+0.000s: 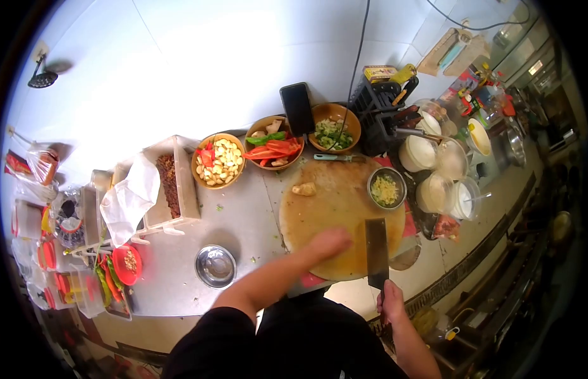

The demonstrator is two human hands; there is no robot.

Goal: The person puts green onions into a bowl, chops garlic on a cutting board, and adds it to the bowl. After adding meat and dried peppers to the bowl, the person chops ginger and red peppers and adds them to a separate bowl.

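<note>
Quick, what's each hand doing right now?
Left hand: blurry, over the round board; can't tell if it's open or closed.
Right hand: closed, holding the big cleaver.

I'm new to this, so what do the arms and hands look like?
Human, not mechanical: the left arm has a short black sleeve. The left hand, blurred, and right hand are ungloved; no watch or cables show.

Around my one round cutting board (332, 215), I count three brown bowls (198, 178) from ten to twelve o'clock, two metal bowls (208, 249), at two and between eight and nine, one red bowl (121, 276) farther out, also between eight and nine, one phone (297, 108) at eleven, and one cleaver (376, 247) near five.
</note>
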